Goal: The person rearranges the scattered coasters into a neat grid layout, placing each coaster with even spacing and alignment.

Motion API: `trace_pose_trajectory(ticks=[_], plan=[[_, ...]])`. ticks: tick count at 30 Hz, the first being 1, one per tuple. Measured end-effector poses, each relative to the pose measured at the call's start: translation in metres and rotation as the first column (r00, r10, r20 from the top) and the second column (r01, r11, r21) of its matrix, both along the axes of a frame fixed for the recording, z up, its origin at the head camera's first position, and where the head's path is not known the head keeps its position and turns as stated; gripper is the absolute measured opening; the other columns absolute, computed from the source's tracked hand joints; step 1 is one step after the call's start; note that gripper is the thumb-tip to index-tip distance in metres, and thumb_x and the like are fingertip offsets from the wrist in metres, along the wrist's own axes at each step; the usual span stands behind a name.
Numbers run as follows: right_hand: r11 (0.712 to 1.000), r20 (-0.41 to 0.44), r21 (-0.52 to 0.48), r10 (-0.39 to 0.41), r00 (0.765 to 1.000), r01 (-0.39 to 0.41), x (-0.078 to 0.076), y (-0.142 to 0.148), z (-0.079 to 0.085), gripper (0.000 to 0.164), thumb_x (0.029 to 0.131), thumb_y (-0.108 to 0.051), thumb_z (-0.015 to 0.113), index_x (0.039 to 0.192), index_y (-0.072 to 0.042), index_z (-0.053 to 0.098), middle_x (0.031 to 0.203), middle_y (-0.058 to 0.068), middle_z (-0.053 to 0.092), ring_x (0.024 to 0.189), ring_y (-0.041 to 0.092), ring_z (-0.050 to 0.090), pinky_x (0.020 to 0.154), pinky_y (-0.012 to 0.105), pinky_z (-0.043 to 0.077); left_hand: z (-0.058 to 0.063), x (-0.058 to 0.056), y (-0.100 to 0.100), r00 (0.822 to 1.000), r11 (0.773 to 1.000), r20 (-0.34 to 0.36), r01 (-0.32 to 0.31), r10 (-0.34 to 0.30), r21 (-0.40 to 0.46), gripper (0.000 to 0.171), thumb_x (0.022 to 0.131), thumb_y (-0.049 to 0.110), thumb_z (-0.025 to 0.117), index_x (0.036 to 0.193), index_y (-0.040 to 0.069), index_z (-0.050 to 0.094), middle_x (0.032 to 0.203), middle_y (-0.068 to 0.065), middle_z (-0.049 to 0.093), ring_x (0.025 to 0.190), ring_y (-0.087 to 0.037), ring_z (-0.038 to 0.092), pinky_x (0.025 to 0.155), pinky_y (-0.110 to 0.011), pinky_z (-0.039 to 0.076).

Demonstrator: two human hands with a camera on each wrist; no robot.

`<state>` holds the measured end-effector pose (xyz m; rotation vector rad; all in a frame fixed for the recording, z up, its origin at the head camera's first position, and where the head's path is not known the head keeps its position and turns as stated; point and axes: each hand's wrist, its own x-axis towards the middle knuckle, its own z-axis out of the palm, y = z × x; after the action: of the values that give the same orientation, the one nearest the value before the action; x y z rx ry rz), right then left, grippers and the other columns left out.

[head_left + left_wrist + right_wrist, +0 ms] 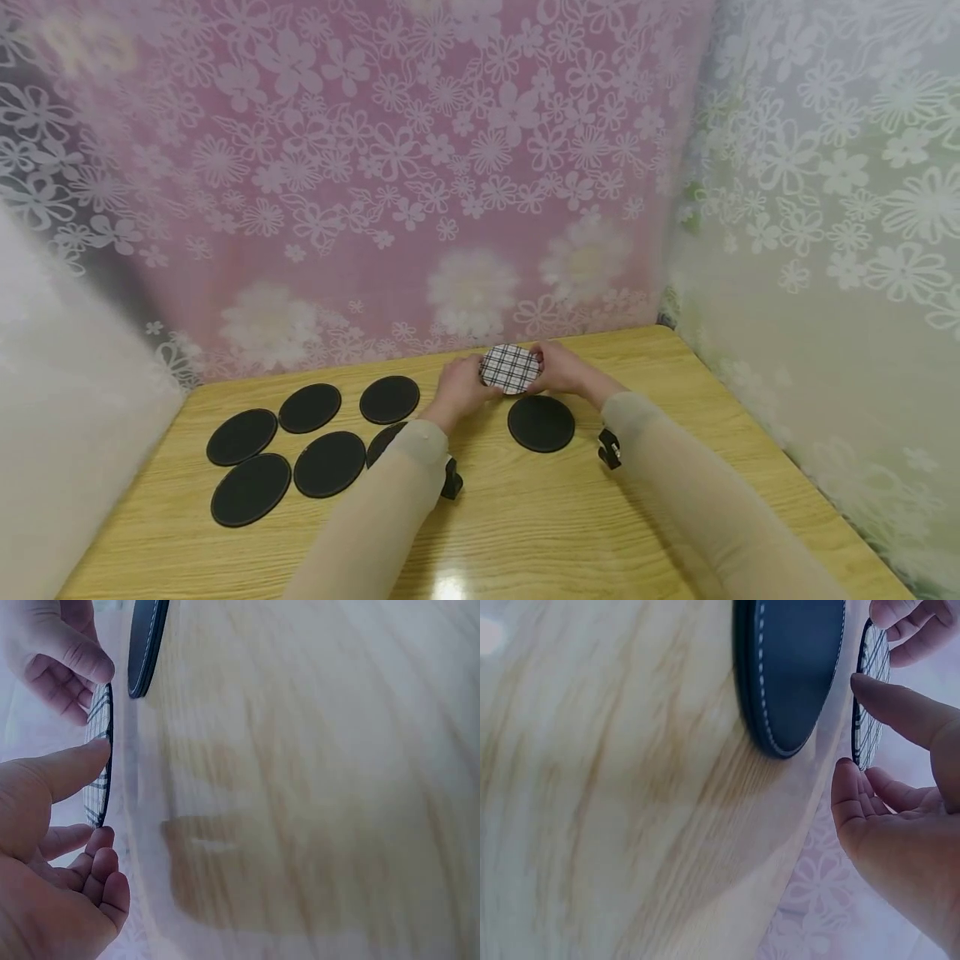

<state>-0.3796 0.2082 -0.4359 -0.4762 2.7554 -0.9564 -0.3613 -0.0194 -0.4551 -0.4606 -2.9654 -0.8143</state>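
Observation:
Both hands hold a round coaster with a black-and-white plaid face (510,369) near the back edge of the table. My left hand (459,387) pinches its left edge, thumb on the plaid face. From the other side, my right hand (562,369) grips the right edge between thumb and fingers. In the right wrist view the plaid coaster (870,705) appears nearly edge-on, with a dark rim. Just in front of the hands, a black round coaster (542,423) with pale edge stitching lies flat on the table.
Several black coasters lie in two rows on the left, among them a front-left one (251,490) and a back one (389,399). My left sleeve partly covers another (384,439). Flowered curtains (450,167) hang behind and beside the wooden table (540,533).

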Motion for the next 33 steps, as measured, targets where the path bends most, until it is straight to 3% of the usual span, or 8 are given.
trace_pose_trajectory(ticks=[2,3,9,10,13,20,33], plan=[[1.000,-0.008,0.020,0.003,1.000,-0.002,-0.001,0.002,0.000,0.080,0.089,-0.008,0.093,0.151,0.016,0.049,0.137,0.030,0.061,0.120,0.038,0.063,0.107,0.052,0.053,-0.001,0.000,0.003,1.000,1.000,0.003,0.003,-0.003,0.014,0.065,0.099,0.028,0.087,0.148,-0.005,0.061,0.138,-0.023,0.069,0.133,-0.042,0.061,0.118,-0.054,0.044],[0.999,-0.014,0.035,0.005,1.000,-0.005,-0.001,0.003,0.000,0.079,0.089,-0.008,0.093,0.150,0.016,0.049,0.136,0.030,0.062,0.120,0.038,0.064,0.107,0.052,0.053,-0.010,-0.006,0.002,1.000,1.000,-0.016,0.014,-0.013,0.026,0.066,0.099,0.033,0.087,0.148,-0.003,0.062,0.137,-0.021,0.070,0.132,-0.040,0.061,0.116,-0.053,0.045],[0.997,-0.007,0.083,-0.003,1.000,0.004,-0.003,0.009,-0.001,0.079,0.089,-0.007,0.092,0.151,0.015,0.049,0.141,0.033,0.061,0.123,0.039,0.064,0.109,0.052,0.054,-0.014,-0.007,0.010,1.000,0.995,0.021,0.008,-0.011,0.097,0.063,0.099,0.028,0.087,0.148,-0.004,0.062,0.136,-0.022,0.070,0.131,-0.042,0.062,0.116,-0.053,0.047],[0.996,-0.003,0.088,-0.005,1.000,0.005,-0.003,0.009,-0.001,0.079,0.089,-0.007,0.092,0.152,0.015,0.049,0.142,0.034,0.060,0.124,0.040,0.064,0.109,0.052,0.054,-0.005,-0.001,0.014,0.999,0.994,0.050,-0.007,0.001,0.106,0.061,0.099,0.021,0.086,0.148,-0.006,0.062,0.137,-0.024,0.070,0.132,-0.044,0.062,0.116,-0.055,0.046],[0.996,0.012,0.091,-0.005,1.000,0.004,-0.004,0.012,-0.001,0.080,0.090,-0.006,0.091,0.153,0.016,0.047,0.143,0.035,0.059,0.125,0.040,0.065,0.109,0.052,0.054,-0.009,-0.002,0.018,0.998,0.991,0.065,-0.019,0.011,0.129,0.059,0.098,0.019,0.087,0.146,-0.005,0.064,0.135,-0.023,0.071,0.129,-0.043,0.063,0.114,-0.054,0.049],[0.999,0.071,0.050,-0.005,0.997,0.001,-0.004,0.019,-0.003,0.077,0.095,-0.005,0.087,0.156,0.015,0.044,0.141,0.033,0.059,0.125,0.041,0.063,0.108,0.054,0.053,-0.016,-0.002,0.025,0.998,0.993,0.050,-0.044,0.039,0.107,0.056,0.098,0.020,0.087,0.145,-0.003,0.065,0.134,-0.023,0.070,0.128,-0.043,0.063,0.111,-0.056,0.051],[0.999,0.092,0.028,0.042,0.995,-0.045,-0.013,0.034,-0.011,0.069,0.097,-0.009,0.085,0.154,0.013,0.051,0.138,0.026,0.062,0.123,0.036,0.059,0.110,0.054,0.050,-0.015,0.000,0.029,0.997,0.994,0.060,-0.051,0.045,0.101,0.055,0.101,0.022,0.084,0.146,-0.003,0.066,0.131,-0.022,0.066,0.123,-0.039,0.062,0.110,-0.053,0.051]])
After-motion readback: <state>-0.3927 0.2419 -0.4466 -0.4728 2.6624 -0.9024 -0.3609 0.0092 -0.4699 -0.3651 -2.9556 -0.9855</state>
